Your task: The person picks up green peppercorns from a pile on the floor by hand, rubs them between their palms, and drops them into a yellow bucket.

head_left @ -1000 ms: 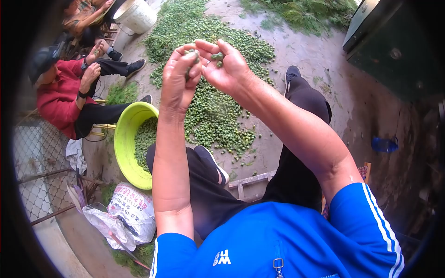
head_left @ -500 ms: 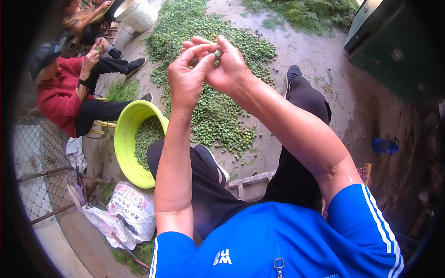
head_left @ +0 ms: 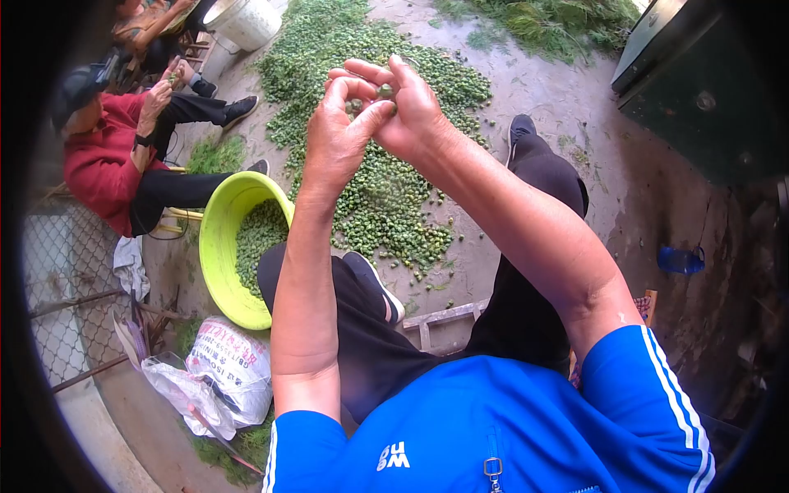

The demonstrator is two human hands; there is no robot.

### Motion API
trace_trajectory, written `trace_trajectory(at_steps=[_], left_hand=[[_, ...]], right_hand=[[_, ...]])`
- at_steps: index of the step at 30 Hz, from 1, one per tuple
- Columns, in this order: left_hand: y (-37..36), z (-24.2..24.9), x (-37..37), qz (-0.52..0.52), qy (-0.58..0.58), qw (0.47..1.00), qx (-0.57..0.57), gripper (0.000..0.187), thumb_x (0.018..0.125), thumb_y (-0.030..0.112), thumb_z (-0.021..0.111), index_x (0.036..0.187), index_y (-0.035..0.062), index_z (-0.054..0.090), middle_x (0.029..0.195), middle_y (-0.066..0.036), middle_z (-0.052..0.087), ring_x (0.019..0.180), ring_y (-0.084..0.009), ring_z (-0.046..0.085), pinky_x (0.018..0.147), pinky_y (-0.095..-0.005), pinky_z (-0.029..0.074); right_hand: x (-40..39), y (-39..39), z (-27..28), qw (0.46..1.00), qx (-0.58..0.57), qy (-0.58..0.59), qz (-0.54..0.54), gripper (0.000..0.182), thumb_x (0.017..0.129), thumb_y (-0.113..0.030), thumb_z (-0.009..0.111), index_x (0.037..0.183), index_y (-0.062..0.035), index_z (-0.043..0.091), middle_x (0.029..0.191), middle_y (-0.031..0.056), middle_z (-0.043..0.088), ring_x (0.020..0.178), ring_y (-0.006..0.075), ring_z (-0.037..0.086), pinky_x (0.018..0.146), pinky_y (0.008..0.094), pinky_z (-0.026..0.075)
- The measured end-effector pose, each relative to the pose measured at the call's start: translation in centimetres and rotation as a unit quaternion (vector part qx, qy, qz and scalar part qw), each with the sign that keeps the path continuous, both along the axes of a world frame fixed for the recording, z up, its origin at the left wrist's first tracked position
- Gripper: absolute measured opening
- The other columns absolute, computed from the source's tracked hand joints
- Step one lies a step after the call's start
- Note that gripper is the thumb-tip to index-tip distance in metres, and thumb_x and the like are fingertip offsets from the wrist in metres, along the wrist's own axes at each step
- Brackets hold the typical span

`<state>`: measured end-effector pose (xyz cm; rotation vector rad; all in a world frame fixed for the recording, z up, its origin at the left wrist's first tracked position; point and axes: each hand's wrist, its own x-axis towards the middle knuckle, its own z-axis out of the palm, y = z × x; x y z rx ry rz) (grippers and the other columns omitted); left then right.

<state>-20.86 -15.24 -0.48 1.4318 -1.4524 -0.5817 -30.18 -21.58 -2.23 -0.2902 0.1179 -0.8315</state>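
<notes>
Our left hand (head_left: 333, 135) and right hand (head_left: 407, 111) pinch one green fruit (head_left: 384, 90); the basin (head_left: 215, 246) seems half full, the ground pile (head_left: 370, 164) remains large.

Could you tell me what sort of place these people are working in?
Probably an outdoor yard used for sorting a harvest: small green fruits lie heaped on bare concrete ground, a lime-green basin holds more, and a wire fence runs alongside.

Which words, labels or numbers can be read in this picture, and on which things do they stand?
"BM": white logo on the blue shirt; it appears upside down in the head view, so the reading is uncertain.
White sack beside the green bowl: red and dark print, too small and blurred to read.
No other text shows.
</notes>
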Motion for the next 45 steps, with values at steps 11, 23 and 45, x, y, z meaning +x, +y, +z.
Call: trace_trajectory(at_steps=[11, 23, 45], left_hand=[[0.5, 1.1, -1.2, -0.008, -0.084, 0.995, 0.062, 0.03, 0.086, 0.022, 0.067, 0.107, 0.0054, 0.053, 0.098, -0.005, 0.059, 0.093, -0.0147, 0.057, 0.08, -0.0307, 0.046], [-0.5, -1.0, -1.3, -0.042, 0.061, 0.996, 0.043, 0.026, 0.092, 0.024, 0.061, 0.109, 0.0076, 0.05, 0.092, -0.003, 0.059, 0.074, -0.0077, 0.057, 0.059, -0.0196, 0.045], [-1.2, -3.6, -5.8, 0.09, 0.473, 0.876, -0.006, 0.036, 0.099, 0.04, 0.037, 0.099, 0.0073, 0.052, 0.085, -0.002, 0.056, 0.071, -0.0088, 0.054, 0.058, -0.0224, 0.046]], right_hand=[[-0.6, 0.3, 0.5, 0.996, -0.005, 0.089, -0.02, 0.057, 0.101, -0.038, 0.019, 0.125, 0.0056, 0.047, 0.119, 0.0224, 0.056, 0.109, 0.0284, 0.053, 0.102, 0.0433, 0.041], [-1.0, 0.2, 0.3, 0.983, -0.07, 0.16, -0.058, 0.058, 0.1, -0.047, 0.026, 0.125, 0.0027, 0.044, 0.113, 0.0182, 0.058, 0.107, 0.025, 0.053, 0.096, 0.04, 0.044], [-2.6, 1.2, 1.2, 0.932, -0.246, 0.198, -0.18, 0.067, 0.098, -0.053, 0.023, 0.134, 0.0019, 0.037, 0.127, 0.0193, 0.053, 0.12, 0.0264, 0.051, 0.099, 0.0376, 0.041]])
